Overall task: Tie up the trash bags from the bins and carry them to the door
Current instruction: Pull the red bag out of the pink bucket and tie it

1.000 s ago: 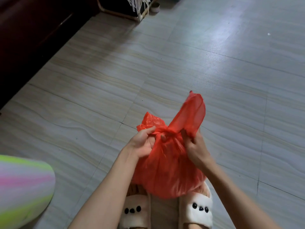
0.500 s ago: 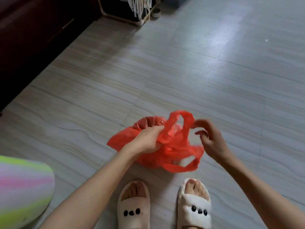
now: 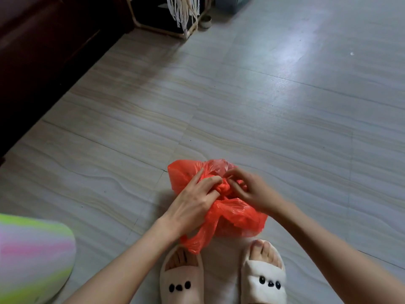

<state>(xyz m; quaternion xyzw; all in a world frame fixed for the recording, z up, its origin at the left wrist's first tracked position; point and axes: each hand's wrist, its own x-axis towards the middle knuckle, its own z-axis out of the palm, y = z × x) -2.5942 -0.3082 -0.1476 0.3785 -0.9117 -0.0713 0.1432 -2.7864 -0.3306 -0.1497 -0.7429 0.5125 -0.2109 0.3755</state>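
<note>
A small red plastic trash bag [image 3: 236,218] sits low over the tiled floor, just in front of my slippered feet. Both my hands meet at a twisted knot [image 3: 222,189] on top of the bag. My left hand [image 3: 192,202] pinches the red plastic on the knot's left side. From the right, my right hand [image 3: 252,189] grips the plastic there; it is blurred with motion. A loose red flap hangs down under my left wrist.
A pastel striped rounded object [image 3: 32,257] sits at the lower left. Dark wooden furniture [image 3: 43,51] runs along the left. A light-framed stand with hanging white fringe [image 3: 182,12] and a small round cup [image 3: 206,18] stand at the top. My white slippers [image 3: 263,279] are below the bag.
The bag went from held up with its handles crossed, to spread open with loops apart, to now pulled together in a knot. Both hands have closed in on the knot.
</note>
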